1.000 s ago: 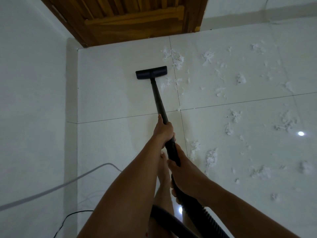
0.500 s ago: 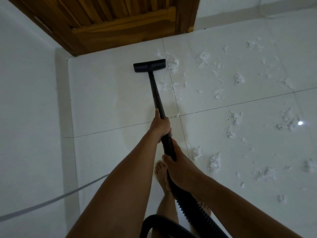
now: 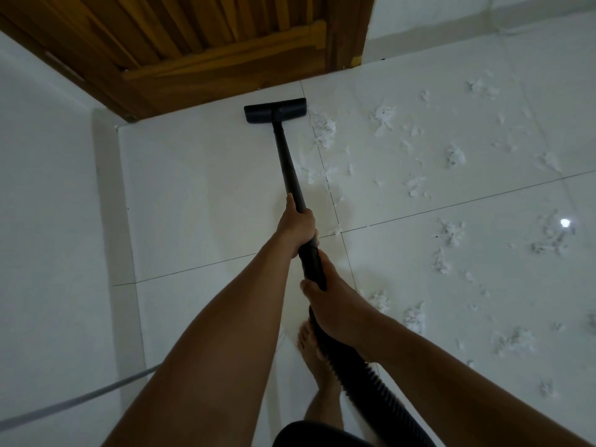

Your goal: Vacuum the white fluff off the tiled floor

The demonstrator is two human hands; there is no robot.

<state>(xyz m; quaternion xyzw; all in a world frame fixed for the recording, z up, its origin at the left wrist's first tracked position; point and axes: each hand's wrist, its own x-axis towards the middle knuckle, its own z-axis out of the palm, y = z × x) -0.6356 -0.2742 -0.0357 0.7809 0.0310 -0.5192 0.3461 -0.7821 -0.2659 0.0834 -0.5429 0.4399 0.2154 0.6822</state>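
We curl both hands round the wand [image 3: 290,169], left hand [image 3: 296,227] ahead of right hand [image 3: 332,306]; the nearest fluff [image 3: 324,132] lies just right of the nozzle [image 3: 275,110].

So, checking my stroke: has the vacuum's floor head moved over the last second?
Yes. The floor head has slid forward, closing most of the gap to the wooden door.

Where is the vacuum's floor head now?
Head view, upper centre: the flat black vacuum floor head lies before the brown wooden door, with a white fluff clump at its right.
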